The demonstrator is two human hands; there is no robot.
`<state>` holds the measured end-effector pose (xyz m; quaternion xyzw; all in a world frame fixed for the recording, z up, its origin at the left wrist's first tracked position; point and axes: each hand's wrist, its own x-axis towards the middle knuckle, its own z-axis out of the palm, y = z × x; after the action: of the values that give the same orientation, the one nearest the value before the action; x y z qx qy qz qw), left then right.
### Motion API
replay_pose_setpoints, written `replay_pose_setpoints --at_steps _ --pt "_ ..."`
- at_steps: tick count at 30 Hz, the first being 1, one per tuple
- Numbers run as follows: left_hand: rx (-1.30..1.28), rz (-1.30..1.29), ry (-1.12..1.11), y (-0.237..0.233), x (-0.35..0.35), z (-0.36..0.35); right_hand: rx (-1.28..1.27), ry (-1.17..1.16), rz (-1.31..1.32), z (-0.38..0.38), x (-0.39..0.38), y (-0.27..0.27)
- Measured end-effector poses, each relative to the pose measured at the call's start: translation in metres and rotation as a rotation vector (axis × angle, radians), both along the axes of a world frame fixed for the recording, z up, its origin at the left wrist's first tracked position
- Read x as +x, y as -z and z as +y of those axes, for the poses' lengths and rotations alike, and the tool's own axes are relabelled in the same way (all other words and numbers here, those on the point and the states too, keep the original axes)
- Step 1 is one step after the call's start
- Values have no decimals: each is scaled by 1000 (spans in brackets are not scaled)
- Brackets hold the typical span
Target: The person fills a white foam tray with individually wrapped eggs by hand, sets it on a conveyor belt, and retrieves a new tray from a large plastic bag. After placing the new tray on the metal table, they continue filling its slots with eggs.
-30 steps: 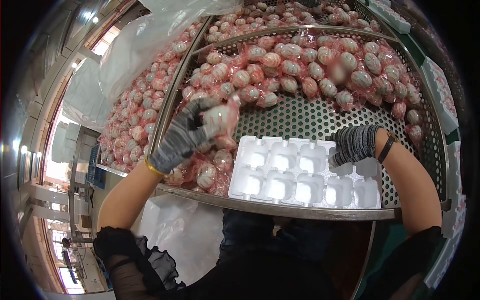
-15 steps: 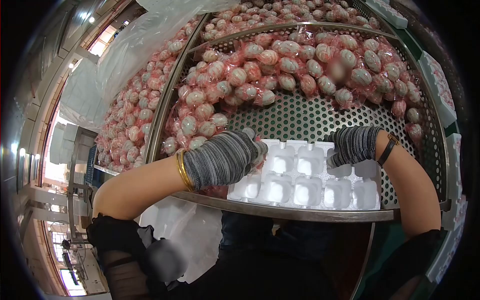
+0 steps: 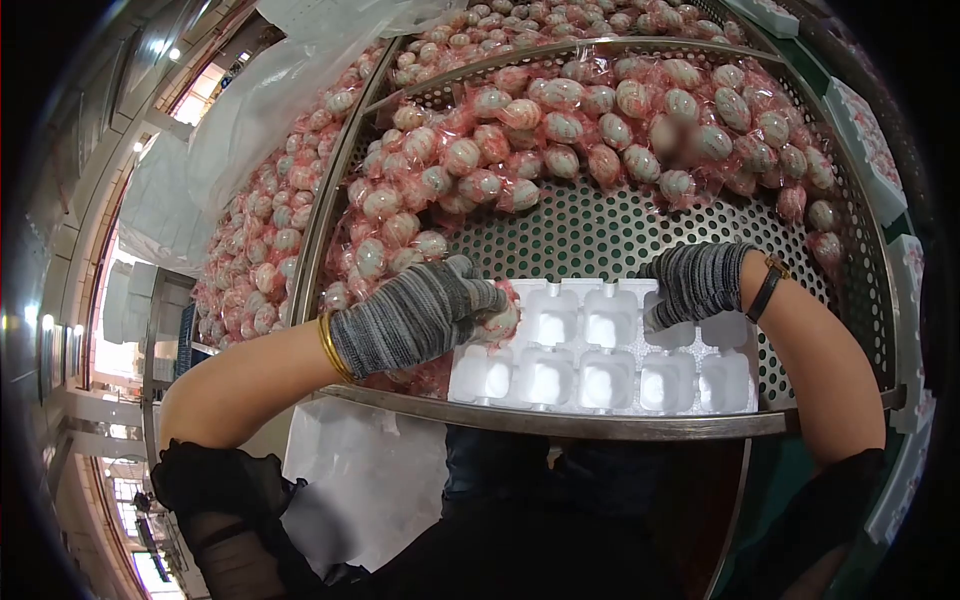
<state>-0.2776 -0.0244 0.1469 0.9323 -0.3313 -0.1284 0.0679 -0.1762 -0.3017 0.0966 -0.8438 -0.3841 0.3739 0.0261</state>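
A white foam tray [image 3: 607,398] with rows of moulded cells rests on the perforated metal surface, at its front edge. My left hand [image 3: 410,312], in a grey knitted glove, is closed around a wrapped egg [image 3: 500,322] in clear film with pink markings. That egg is at the tray's back left corner. My right hand [image 3: 700,287], gloved alike, has its fingers curled over the tray's back right part, fingertips down at a cell. The front row of cells holds nothing; my right hand partly hides the back right cells.
Many wrapped eggs [image 3: 462,157] are heaped along the back and left of the perforated table [image 3: 580,225]. A metal divider [image 3: 345,165] separates another heap [image 3: 270,245] on the left. Filled trays [image 3: 868,135] line the right side. Clear plastic sheeting [image 3: 260,120] hangs at upper left.
My left hand has shifted slightly left, and more of the wrapped egg in its fingers shows. My right hand stays at the tray's back right. The view has tilted a little.
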Motion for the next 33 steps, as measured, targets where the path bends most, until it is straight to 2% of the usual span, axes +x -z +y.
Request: replay_pose_setpoints --at_steps 6,9,12,13,16,18,21,24,25,28,29,32,33 --pt "35 79 55 21 15 -2 23 42 25 0 -1 0" --pt "319 25 -17 16 4 -20 101 -69 -46 -4 5 14" --pt "152 -90 41 23 -3 -8 19 11 22 0 2 5" --pt "247 13 -23 12 -1 -14 4 -11 0 0 3 6" --pt "-292 520 -150 8 45 18 40 -3 25 -2 2 -1" --pt "-357 298 -380 19 69 31 14 -2 37 -2 1 -5" --pt "216 -684 30 69 111 60 -16 -1 30 0 3 -5" --pt "260 -822 -127 81 134 57 -5 -19 2 0 2 -3" --pt "407 -691 -228 73 137 54 14 -19 -6 -1 1 -3" --pt "182 -478 -386 57 128 45 61 -40 -15 -3 3 7" --pt "31 -385 -424 50 118 47 83 -44 -17 -4 5 10" --pt "-706 -31 -474 50 85 53 39 -34 28 -2 5 7" --pt "-755 25 -420 47 71 47 69 -16 22 -3 5 10"
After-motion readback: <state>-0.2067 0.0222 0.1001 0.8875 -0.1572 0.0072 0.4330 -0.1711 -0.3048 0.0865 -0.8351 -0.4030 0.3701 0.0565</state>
